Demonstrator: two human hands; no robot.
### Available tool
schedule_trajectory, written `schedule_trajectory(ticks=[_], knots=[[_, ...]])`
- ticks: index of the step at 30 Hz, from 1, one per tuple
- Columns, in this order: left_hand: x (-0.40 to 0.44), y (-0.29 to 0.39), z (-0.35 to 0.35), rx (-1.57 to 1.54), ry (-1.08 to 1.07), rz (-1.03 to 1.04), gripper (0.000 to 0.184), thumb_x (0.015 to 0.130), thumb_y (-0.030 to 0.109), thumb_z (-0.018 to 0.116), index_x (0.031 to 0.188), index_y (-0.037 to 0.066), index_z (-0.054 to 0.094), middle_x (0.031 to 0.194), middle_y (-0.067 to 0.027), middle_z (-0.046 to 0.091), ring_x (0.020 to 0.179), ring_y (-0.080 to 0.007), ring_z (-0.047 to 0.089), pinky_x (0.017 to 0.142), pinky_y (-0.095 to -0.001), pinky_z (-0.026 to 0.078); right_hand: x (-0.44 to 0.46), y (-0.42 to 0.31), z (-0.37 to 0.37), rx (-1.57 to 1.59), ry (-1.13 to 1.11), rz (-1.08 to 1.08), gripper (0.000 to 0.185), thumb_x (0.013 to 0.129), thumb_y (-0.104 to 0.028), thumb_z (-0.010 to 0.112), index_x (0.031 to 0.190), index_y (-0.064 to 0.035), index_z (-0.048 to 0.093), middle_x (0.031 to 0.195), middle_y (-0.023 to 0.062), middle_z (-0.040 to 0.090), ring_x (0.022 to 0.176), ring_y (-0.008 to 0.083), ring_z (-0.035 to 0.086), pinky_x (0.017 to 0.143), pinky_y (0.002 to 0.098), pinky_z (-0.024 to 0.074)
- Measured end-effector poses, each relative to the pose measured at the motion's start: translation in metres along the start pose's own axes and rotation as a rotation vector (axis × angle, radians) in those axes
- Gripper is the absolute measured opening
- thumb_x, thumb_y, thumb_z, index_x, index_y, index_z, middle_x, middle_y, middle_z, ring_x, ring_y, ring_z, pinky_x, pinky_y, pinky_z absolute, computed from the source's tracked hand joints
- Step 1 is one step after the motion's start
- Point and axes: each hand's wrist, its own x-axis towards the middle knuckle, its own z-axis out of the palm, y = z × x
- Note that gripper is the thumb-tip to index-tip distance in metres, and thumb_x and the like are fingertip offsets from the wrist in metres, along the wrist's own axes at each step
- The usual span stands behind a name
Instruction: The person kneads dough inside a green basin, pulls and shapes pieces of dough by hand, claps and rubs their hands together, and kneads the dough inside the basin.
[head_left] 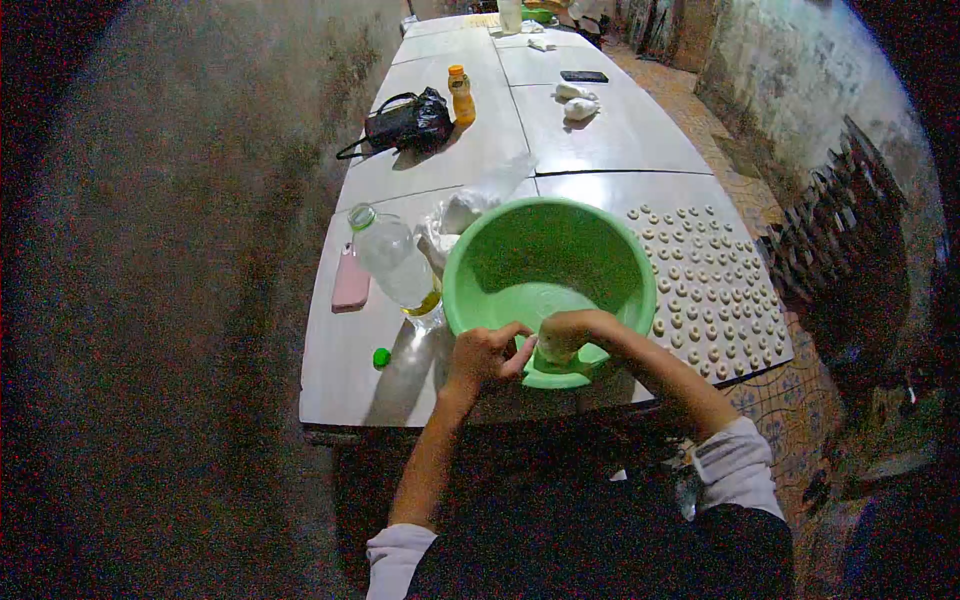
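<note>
A large green plastic basin [640,250] stands at the near edge of the table. My right hand [578,328] reaches down inside its near side, fingers curled around a pale lump of dough [556,352] that is mostly hidden. Over the near left rim is my left hand [485,358], its thumb and forefinger bent toward each other close to the right hand. Whatever lies between those fingertips is too small to make out. To the right, rows of small pale dough rings [705,290] cover the table.
Left of the basin are a clear bottle [395,260], a pink phone [350,280], a green cap [381,357] and a plastic bag [460,215]. Farther back are a black bag [415,122], an orange bottle [461,97], white bundles [578,105] and a dark phone [584,76].
</note>
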Motion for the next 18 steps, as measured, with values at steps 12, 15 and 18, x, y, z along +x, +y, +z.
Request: schedule_trajectory(ticks=[12, 15, 18], knots=[[0.0, 0.006, -0.005, -0.038, -0.01, 0.012, 0.015, 0.074, 0.028, 0.057, 0.073, 0.014, 0.058, 0.043, -0.0076, 0.049, 0.04, -0.0224, 0.053, 0.04, -0.0345, 0.042, -0.102, -0.088, -0.091, 0.026, 0.3, -0.281, 0.018, 0.079, -0.018, 0.049, 0.077, -0.001, 0.055, 0.063, 0.0099, 0.054, 0.054, 0.0166, 0.046, 0.053, 0.0342, 0.0396], [-0.001, 0.005, -0.003, -0.026, -0.031, -0.035, 0.015, 0.075, 0.028, 0.056, 0.074, 0.013, 0.058, 0.043, -0.008, 0.05, 0.041, -0.0239, 0.054, 0.041, -0.0352, 0.042, 0.007, 0.033, 0.033, 0.525, 0.404, -0.24, 0.018, 0.072, -0.017, 0.055, 0.084, -0.0049, 0.061, 0.068, 0.0082, 0.059, 0.057, 0.0138, 0.051, 0.055, 0.032, 0.0434], [-0.001, 0.01, -0.006, -0.05, -0.003, -0.036, 0.015, 0.075, 0.027, 0.055, 0.073, 0.013, 0.058, 0.043, -0.008, 0.049, 0.042, -0.0246, 0.054, 0.042, -0.0351, 0.042, -0.035, -0.039, -0.016, 0.141, 0.146, -0.033, 0.021, 0.069, -0.014, 0.057, 0.087, -0.0045, 0.061, 0.074, 0.0099, 0.061, 0.063, 0.0147, 0.055, 0.057, 0.0318, 0.0449]])
